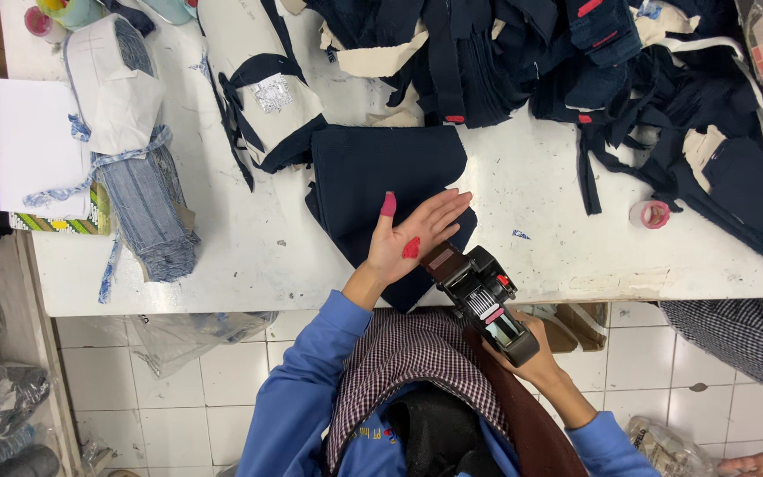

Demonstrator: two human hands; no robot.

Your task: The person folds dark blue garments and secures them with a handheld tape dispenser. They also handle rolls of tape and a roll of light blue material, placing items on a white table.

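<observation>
My left hand (415,231) lies open, palm up, over the navy fabric stack (381,190). My right hand (523,349) grips the label gun (479,296), its nose touching my left palm, long axis running diagonally.

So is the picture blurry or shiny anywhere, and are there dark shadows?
Head view: bright, even light, with only soft shadows under the dark navy folded cloth pieces on the white worktable. The open left hand and the black handheld label gun in the right hand look sharp. The table edges bend slightly from the wide lens. No strong glare.
</observation>
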